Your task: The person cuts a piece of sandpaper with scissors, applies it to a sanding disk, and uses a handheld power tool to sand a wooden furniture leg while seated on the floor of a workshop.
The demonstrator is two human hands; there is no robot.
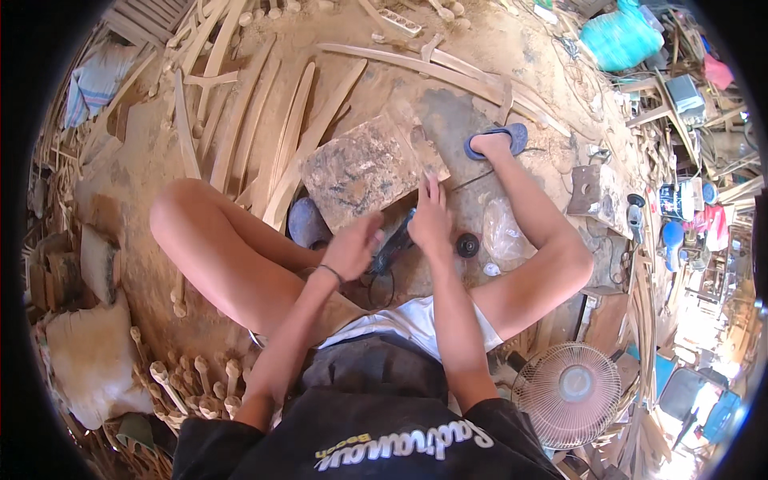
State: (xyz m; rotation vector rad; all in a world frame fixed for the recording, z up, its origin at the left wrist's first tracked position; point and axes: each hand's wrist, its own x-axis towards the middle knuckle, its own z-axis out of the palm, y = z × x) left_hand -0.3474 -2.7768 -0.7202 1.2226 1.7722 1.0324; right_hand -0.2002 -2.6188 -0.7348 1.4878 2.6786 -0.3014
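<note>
Between my bent legs lies a dark, long-bodied tool (392, 245) that looks like a power tool; its full shape is partly hidden. My left hand (350, 251), with a dark band at the wrist, is just left of it, its fingers bent and smeared by motion. My right hand (432, 222) is over the tool's right side, fingers stretched forward to the near right edge of a worn, stained wooden board (360, 172). Whether the right thumb touches the tool is unclear. A round black disc (467, 245) rests on the ground right of that hand.
A clear plastic bag (504, 228) is beside my right shin. Long curved wood strips (252, 128) lie ahead and left. Turned wooden pieces (204, 384) stand in a bunch at lower left. A fan (568, 394) stands at lower right, near a wooden block (596, 192).
</note>
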